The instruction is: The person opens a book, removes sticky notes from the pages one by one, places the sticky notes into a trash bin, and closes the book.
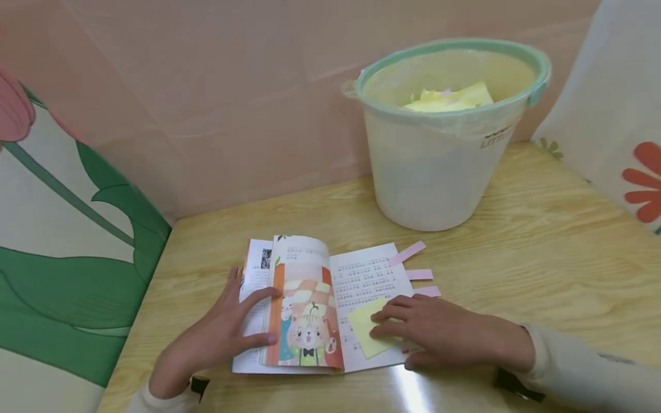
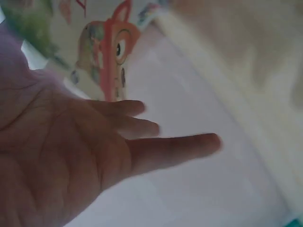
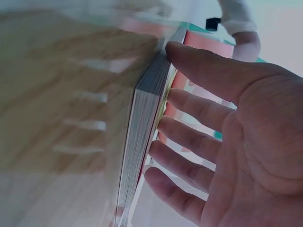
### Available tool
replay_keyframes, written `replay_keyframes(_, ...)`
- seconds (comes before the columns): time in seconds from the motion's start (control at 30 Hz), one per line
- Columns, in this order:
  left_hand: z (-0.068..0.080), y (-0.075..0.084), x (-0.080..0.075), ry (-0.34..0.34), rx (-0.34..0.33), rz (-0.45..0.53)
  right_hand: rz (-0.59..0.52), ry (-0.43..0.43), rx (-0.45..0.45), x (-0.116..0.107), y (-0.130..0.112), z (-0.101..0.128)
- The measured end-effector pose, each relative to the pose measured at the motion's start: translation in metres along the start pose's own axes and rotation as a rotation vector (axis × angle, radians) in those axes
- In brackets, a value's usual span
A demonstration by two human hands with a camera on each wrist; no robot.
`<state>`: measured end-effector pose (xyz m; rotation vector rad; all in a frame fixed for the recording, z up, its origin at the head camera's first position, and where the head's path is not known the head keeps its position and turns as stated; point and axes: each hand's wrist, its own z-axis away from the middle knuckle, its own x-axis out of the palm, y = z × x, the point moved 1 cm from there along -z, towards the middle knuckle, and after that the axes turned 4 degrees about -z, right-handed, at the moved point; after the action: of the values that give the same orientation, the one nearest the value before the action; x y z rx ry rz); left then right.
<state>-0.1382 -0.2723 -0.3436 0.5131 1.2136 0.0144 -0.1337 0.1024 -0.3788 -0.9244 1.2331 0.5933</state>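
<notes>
The right hand (image 1: 439, 330) lies flat with straight fingers on the yellow note (image 1: 369, 327), its fingertips pressing the note onto the right page of the book (image 1: 320, 304); it grips nothing, and the flat press looks meant to keep the note and the page from lifting. The left hand (image 1: 222, 330) is likewise spread open, palm down on the book's left side, with thumb and forefinger either side of a raised illustrated page (image 1: 304, 310) that stands half turned (the hand seems to hold the leaves beneath it down while steadying that one). The right wrist view shows the same open fingers (image 3: 189, 137) against the book's page edge (image 3: 142, 156). Three pink tabs (image 1: 418, 274) stick out past the book's right edge, probably as page markers. The book lies open on the wooden table (image 1: 542, 258), near its front edge. Behind the book, to the right, stands a bucket (image 1: 439, 166) with a green rim, with more yellow paper (image 1: 449, 97) inside.
</notes>
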Motion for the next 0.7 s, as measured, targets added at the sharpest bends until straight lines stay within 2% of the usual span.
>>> replay_keyframes(0.13,-0.001,-0.016,0.016,-0.051,-0.096,0.018,0.007,-0.038,0.026,0.002,0.0,-0.002)
replay_keyframes(0.27,-0.011,-0.022,0.035,-0.04,-0.112,-0.065,0.049,-0.064,0.014,0.004,0.001,-0.003)
replay_keyframes(0.47,-0.022,-0.018,0.045,0.048,-0.046,-0.143,0.101,-0.056,-0.035,0.007,0.002,-0.004)
replay_keyframes(0.63,-0.021,-0.006,0.046,0.085,0.021,-0.188,0.139,-0.028,-0.073,0.006,0.003,-0.003)
replay_keyframes(0.7,-0.019,0.001,0.046,0.092,0.077,-0.214,0.145,-0.027,-0.078,0.005,0.004,-0.004)
